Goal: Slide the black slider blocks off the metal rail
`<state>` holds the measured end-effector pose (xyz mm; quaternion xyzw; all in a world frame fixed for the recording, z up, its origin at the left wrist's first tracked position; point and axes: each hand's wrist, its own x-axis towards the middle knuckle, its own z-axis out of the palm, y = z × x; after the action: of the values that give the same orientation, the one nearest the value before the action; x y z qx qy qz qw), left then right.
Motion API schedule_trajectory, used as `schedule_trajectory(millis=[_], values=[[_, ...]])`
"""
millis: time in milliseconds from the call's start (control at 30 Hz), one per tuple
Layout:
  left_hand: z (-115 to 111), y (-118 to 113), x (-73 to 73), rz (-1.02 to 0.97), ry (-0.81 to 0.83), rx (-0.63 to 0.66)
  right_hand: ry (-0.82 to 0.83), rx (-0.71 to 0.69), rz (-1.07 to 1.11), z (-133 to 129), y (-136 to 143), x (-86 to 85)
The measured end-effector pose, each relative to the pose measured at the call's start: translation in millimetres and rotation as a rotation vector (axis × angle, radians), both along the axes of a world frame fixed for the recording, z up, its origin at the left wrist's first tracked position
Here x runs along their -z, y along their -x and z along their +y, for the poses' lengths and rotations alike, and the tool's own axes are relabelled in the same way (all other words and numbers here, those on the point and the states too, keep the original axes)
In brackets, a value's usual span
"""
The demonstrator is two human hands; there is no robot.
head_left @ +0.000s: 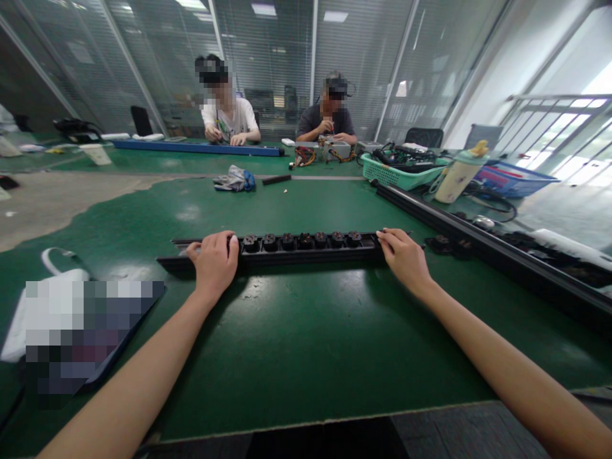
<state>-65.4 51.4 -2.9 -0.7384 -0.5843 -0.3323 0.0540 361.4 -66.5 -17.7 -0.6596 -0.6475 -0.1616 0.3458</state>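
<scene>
A long black channel (306,256) lies across the green table in front of me, with a row of several round black sockets (305,241) inside it. Near its left end, my left hand (216,258) grips the channel, fingers bent over the far edge and the socket row's end. My right hand (400,252) pinches the channel's right end between thumb and fingers. Beyond my left hand, the channel's open left end sticks out.
Long black rails (459,233) run along the right side. Behind them stand a green basket (399,173), a yellow bottle (459,178) and a blue basket (519,182). Gloves (234,179) lie ahead; a tablet (119,331) is at left. Two people sit opposite.
</scene>
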Motion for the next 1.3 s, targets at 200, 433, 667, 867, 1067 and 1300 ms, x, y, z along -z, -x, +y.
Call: schedule_trajectory(millis=[200, 433, 667, 867, 1067, 1300], values=[[0.5, 1.0, 0.8, 0.003, -0.01, 0.007, 0.004, 0.01, -0.005, 0.2, 0.0, -0.4], [1.3, 0.2, 1.4, 0.012, -0.003, -0.009, -0.008, 0.007, -0.008, 1.1, -1.8, 0.4], [3.2, 1.7, 3.4, 0.005, -0.023, -0.001, 0.005, 0.018, -0.009, 0.2, -2.8, -1.8], [2.9, 1.4, 3.4, 0.008, -0.023, -0.002, 0.001, 0.007, -0.012, 0.5, -3.4, -0.5], [3.2, 1.7, 3.0, 0.007, -0.02, 0.003, -0.006, 0.001, 0.002, 1.1, -4.6, 0.8], [4.0, 2.2, 4.4, 0.01, -0.028, 0.001, 0.013, 0.026, -0.014, -0.1, -4.2, -2.1]])
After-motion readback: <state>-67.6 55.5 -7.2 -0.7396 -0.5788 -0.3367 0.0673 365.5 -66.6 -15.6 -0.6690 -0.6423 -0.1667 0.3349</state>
